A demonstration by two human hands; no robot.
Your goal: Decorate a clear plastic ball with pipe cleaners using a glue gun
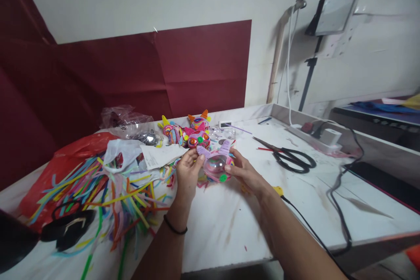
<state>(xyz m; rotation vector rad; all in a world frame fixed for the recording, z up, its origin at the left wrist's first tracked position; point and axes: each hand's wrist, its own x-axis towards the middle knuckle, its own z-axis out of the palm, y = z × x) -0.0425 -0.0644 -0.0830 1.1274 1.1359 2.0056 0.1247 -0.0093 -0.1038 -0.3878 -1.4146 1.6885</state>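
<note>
Between both hands, just above the white table, is a clear plastic ball (215, 164) partly wrapped in coloured pipe cleaners, with two lilac ears on top and a green round spot low on its right. My left hand (190, 164) grips its left side, thumb near the left ear. On the other side, my right hand (241, 168) holds the right edge, a fingertip against the clear part. Behind the ball sit several finished-looking pipe-cleaner animal heads (198, 138) with pointed ears.
Loose pipe cleaners (131, 201) spread over a red plastic bag (68, 162) on the left. Black scissors (288, 155) lie at right, near a power strip (315, 138). A yellow tool (278, 190) with a black cord rests by my right forearm. A phone-like black slab (387, 183) lies far right.
</note>
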